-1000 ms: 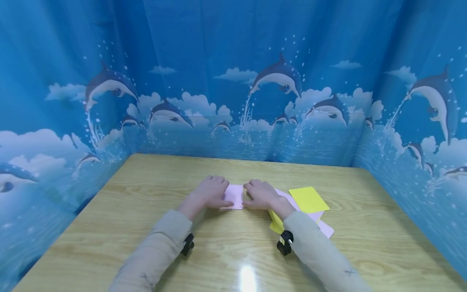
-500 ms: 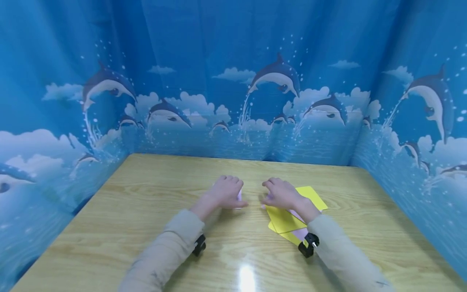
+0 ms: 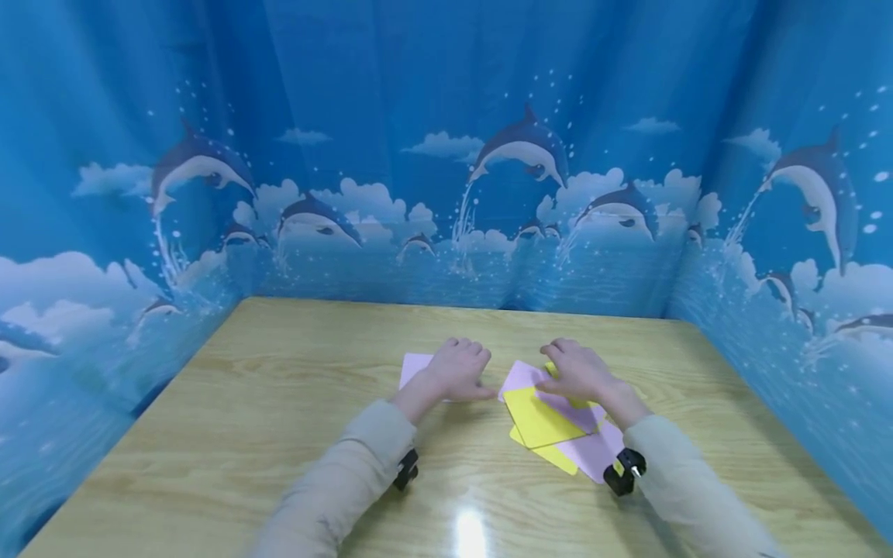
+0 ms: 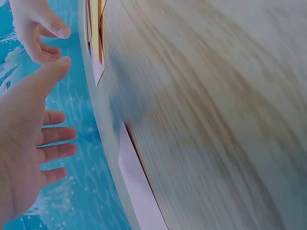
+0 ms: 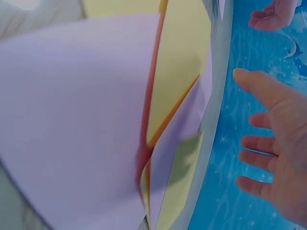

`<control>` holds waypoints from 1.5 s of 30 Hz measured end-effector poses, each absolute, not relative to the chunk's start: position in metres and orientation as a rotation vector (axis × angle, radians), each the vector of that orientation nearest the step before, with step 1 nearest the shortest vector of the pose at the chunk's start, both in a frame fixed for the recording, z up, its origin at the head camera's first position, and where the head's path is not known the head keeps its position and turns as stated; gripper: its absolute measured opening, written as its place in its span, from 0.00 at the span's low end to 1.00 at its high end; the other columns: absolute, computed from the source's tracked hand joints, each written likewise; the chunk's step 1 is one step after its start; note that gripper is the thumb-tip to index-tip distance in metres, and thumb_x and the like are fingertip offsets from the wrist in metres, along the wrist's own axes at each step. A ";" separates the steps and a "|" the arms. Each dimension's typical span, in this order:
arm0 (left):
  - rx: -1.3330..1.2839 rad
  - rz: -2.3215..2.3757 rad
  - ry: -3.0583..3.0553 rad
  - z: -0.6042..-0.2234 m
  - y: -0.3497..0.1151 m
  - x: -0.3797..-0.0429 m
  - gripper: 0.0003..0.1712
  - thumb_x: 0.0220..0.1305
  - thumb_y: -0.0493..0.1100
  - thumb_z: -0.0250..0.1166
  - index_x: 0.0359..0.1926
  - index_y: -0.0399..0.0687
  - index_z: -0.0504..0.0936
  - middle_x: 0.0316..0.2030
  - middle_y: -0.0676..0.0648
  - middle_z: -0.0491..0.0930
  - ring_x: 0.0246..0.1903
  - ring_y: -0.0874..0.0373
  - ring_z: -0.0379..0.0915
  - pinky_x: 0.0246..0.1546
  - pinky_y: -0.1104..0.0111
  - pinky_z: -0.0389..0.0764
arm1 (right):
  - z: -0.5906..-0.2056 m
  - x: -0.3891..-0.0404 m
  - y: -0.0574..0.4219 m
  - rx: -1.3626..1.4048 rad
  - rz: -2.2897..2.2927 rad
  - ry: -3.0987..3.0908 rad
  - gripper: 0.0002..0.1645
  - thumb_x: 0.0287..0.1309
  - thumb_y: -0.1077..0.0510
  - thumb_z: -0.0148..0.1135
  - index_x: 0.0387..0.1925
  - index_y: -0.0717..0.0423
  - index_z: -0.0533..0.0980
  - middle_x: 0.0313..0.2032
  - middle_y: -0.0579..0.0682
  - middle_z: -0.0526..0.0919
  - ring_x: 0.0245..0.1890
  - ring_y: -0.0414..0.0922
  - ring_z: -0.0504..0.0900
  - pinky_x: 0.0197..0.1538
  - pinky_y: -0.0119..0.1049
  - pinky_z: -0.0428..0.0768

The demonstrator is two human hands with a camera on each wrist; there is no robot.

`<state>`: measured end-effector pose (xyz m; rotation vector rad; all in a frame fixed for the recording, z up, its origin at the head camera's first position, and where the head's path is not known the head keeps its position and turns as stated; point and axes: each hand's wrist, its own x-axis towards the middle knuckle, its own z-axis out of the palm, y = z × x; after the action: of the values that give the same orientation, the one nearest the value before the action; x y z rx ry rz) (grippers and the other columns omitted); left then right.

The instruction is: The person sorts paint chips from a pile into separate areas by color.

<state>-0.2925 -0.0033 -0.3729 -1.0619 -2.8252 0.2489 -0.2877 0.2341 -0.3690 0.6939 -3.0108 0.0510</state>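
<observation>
My left hand (image 3: 456,372) is held over the table, its right side near the pile. Its fingers are spread and loosely bent with nothing between them, as the left wrist view shows. A pink paper card (image 3: 415,366) lies flat behind and below this hand, partly hidden by it. My right hand (image 3: 580,373) hovers above a loose pile of overlapping cards, with its palm and fingers free in the right wrist view. Yellow cards (image 3: 540,418) and pink cards (image 3: 593,456) make up that pile at different angles. The sleeve and hand cover part of it.
The wooden table (image 3: 279,403) carries the cards. A blue dolphin-print curtain (image 3: 384,194) closes off the back and both sides. Black wrist cameras are strapped under both wrists. A bright reflection shows near the front.
Both hands have moved right. The left hand has passed over the single pink card, uncovering its left part. My right hand has shifted across the pile, revealing more yellow and pink cards.
</observation>
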 end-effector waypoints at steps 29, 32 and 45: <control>-1.191 0.267 -2.852 -0.381 0.064 -0.299 0.34 0.58 0.71 0.53 0.55 0.53 0.73 0.47 0.54 0.75 0.49 0.58 0.69 0.54 0.64 0.68 | -0.393 -0.287 0.292 0.259 -0.020 -3.323 0.58 0.46 0.22 0.53 0.59 0.69 0.66 0.55 0.73 0.68 0.53 0.68 0.69 0.50 0.64 0.69; -1.208 0.272 -2.845 -0.382 0.068 -0.300 0.34 0.58 0.71 0.53 0.56 0.54 0.72 0.47 0.54 0.74 0.49 0.59 0.69 0.54 0.64 0.68 | -0.393 -0.285 0.294 0.274 0.011 -3.334 0.56 0.46 0.24 0.55 0.60 0.67 0.67 0.56 0.72 0.67 0.53 0.67 0.69 0.51 0.64 0.68; -1.273 0.326 -2.783 -0.385 0.084 -0.297 0.33 0.59 0.71 0.51 0.55 0.55 0.74 0.48 0.54 0.75 0.49 0.58 0.68 0.55 0.64 0.68 | -0.393 -0.277 0.300 0.379 0.091 -3.331 0.54 0.48 0.26 0.56 0.62 0.63 0.65 0.59 0.72 0.64 0.57 0.67 0.65 0.53 0.65 0.66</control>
<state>-0.2970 0.0840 -0.3850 -1.2732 -2.7833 0.3263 -0.2770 0.2998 -0.3927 0.3790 -3.3308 0.0907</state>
